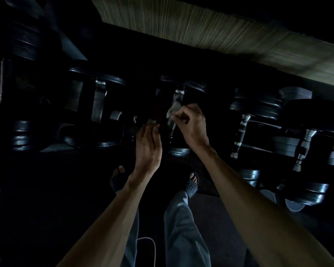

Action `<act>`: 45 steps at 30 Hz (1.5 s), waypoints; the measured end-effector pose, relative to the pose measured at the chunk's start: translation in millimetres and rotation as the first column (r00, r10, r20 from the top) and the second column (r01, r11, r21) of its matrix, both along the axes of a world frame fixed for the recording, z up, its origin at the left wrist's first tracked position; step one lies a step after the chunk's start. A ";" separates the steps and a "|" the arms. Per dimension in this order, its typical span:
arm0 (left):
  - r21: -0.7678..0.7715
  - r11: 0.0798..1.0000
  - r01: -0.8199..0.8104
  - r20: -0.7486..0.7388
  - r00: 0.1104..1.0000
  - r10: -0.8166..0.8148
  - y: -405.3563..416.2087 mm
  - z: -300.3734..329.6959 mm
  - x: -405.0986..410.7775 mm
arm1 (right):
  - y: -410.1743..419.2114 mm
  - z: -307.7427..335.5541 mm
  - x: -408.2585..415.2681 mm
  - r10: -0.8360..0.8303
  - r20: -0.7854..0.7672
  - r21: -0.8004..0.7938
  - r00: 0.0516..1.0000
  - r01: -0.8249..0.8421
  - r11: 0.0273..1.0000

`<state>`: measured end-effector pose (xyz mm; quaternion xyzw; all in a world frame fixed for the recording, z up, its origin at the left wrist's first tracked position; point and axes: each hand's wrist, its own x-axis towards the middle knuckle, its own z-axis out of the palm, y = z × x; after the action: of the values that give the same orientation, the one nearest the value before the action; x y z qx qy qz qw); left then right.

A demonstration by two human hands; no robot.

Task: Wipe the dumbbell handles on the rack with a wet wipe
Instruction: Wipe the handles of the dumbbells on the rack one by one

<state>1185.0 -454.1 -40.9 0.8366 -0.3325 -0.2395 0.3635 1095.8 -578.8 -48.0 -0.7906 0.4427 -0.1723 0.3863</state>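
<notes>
The scene is very dark. A row of black dumbbells lies on a low rack (112, 114). My right hand (193, 124) pinches a pale crumpled wet wipe (173, 108) against the shiny handle (176, 99) of the middle dumbbell. My left hand (148, 145) hovers just left of that handle, fingers loosely bent toward a dim small thing at their tips; whether it holds anything is unclear. Other metal handles show to the left (98, 105) and to the right (242, 132), (305, 145).
A pale ribbed wall or mat (220, 29) runs behind the rack. My sandalled feet (191, 186) stand on the dark floor close to the rack. A thin white cord (152, 245) hangs by my legs. More weights (297, 203) sit low at the right.
</notes>
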 end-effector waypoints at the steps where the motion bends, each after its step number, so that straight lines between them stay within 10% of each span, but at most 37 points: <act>1: 0.000 1.000 -0.004 -0.012 1.000 0.004 -1.1 0.5 -0.6 | 2.7 0.7 -3.5 0.029 -0.026 0.037 0.999 -0.028 0.999; 22: 0.035 0.973 0.227 0.242 0.943 -0.229 6.9 -23.0 4.1 | 0.7 14.1 13.1 -0.076 0.069 0.048 0.995 0.073 0.996; 27: 0.075 0.985 0.156 0.153 0.974 -0.166 5.2 -7.7 7.2 | 19.0 10.8 -21.2 0.091 -0.106 0.305 0.990 -0.055 0.951; 32: 0.087 0.928 0.362 0.191 0.908 -0.372 -7.5 26.3 6.7 | 18.9 33.3 -53.6 -0.099 0.037 0.591 0.994 0.058 0.804; 45: -0.085 0.819 0.567 -0.002 0.822 -0.570 -41.5 64.7 -70.1 | 26.1 93.3 -151.5 -0.188 0.056 0.570 0.980 0.124 0.812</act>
<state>1115.0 -495.6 23.9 0.6807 -0.5713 -0.3345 0.3136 944.2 -552.7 45.2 -0.5914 0.5152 -0.1082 0.6108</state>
